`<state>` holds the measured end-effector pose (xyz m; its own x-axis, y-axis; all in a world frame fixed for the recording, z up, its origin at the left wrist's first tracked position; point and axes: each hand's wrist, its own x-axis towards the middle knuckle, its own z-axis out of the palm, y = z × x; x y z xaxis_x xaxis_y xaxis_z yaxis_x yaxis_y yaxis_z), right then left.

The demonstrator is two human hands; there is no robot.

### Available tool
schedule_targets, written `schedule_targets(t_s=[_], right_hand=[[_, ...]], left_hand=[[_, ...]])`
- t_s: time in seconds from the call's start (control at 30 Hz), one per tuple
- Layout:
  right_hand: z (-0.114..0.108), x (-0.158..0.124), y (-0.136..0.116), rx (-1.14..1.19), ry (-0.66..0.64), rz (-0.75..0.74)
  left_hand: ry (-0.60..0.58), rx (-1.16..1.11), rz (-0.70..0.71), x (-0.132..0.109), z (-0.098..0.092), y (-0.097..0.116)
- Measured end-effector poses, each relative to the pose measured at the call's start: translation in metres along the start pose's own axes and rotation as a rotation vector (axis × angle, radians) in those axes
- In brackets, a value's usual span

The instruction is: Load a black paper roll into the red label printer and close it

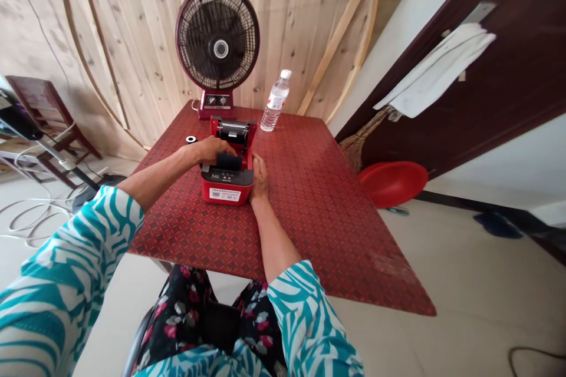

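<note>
A small red label printer [227, 185] with its lid [233, 129] open sits on the red patterned table [318, 200]. My left hand [212, 149] lies curled over the top of the printer's open compartment; what its fingers hold is hidden. My right hand [259, 179] rests flat against the printer's right side, fingers along the casing. A small black roll [191, 139] stands on the table just left of the printer.
A dark red table fan [217, 47] stands at the table's far edge, with a plastic water bottle [275, 101] to its right. A red basin [392, 182] lies on the floor by a dark door. A wooden chair [42, 112] and cables are at the left.
</note>
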<state>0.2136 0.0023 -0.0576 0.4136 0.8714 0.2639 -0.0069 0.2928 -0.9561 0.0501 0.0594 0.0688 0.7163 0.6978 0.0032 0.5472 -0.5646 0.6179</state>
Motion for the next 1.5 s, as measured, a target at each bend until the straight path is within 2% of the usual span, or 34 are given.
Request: schedule_targets(t_s=[0.1,0.23,0.37,0.53,0.63,0.7,0.8,0.93,0.97,1.07,1.2,1.3,1.43,1.5], right_hand=[[0.0,0.001,0.001,0.02,-0.001,0.013],[-0.001,0.002,0.004,0.032,-0.013,0.009],[-0.001,0.003,0.005,0.029,-0.012,0.015],[0.0,0.002,0.002,0.026,-0.004,0.006],[0.0,0.0,-0.001,0.017,-0.011,-0.005],[-0.001,-0.001,-0.002,0.01,-0.006,-0.01],[-0.002,-0.001,-0.003,0.011,-0.01,-0.02],[-0.001,-0.002,-0.003,0.029,0.002,-0.004],[0.0,-0.002,-0.003,0.038,0.014,0.008],[0.001,-0.002,-0.003,0.061,0.03,0.044],[0.0,-0.004,-0.005,0.034,0.013,0.036],[-0.001,-0.004,-0.005,0.029,0.014,0.027],[-0.001,-0.002,-0.001,0.042,0.011,0.048],[-0.001,-0.001,0.0,0.046,0.012,0.053]], left_hand=[[0.033,0.129,-0.031,0.008,0.003,0.0],[-0.008,0.23,-0.046,0.013,0.004,-0.001],[0.059,0.176,-0.011,0.005,0.0,0.001],[0.095,0.23,0.011,-0.006,-0.007,0.01],[0.117,0.089,0.036,-0.016,-0.011,0.018],[0.176,-0.072,0.053,-0.027,-0.013,0.018],[0.35,-0.312,0.063,-0.047,-0.016,0.001],[0.655,-0.561,0.014,-0.074,-0.007,-0.048],[0.699,-0.583,-0.004,-0.08,-0.002,-0.06],[0.701,-0.585,-0.089,-0.094,0.017,-0.085],[0.615,-0.478,-0.2,-0.103,0.034,-0.095],[0.58,-0.461,-0.22,-0.103,0.034,-0.101],[0.748,-0.591,-0.224,-0.089,0.024,-0.121],[0.785,-0.626,-0.236,-0.076,0.018,-0.131]])
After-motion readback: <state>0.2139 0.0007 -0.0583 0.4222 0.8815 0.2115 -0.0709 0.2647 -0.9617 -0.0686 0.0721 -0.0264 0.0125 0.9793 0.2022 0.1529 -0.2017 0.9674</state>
